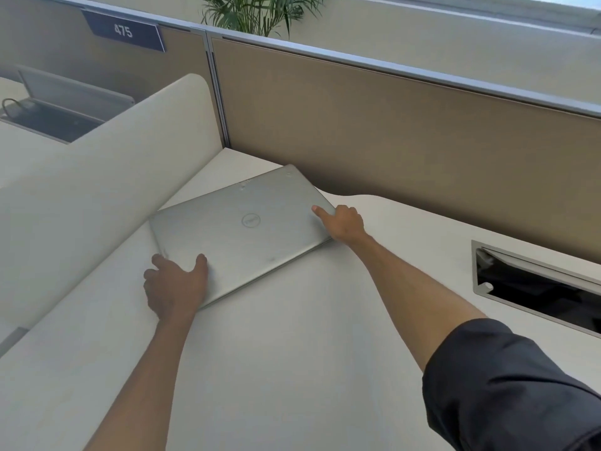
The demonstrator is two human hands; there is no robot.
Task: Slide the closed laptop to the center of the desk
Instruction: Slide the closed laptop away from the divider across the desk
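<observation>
Though closed, flat matte-silver laptop (240,229).

A: Your laptop (242,229) lies on the desk (292,369), in its far left corner, between the side divider (107,177) on the left and the back partition (406,131) behind.

B: And your hands?

A: Left hand (177,288) on its near left corner, right hand (344,222) on its right edge. The cable hatch (536,281) sits by the desk's right edge.

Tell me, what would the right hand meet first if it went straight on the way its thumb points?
The right hand points left across the laptop lid, so probably the cream divider beyond it; depth is unclear.
</observation>
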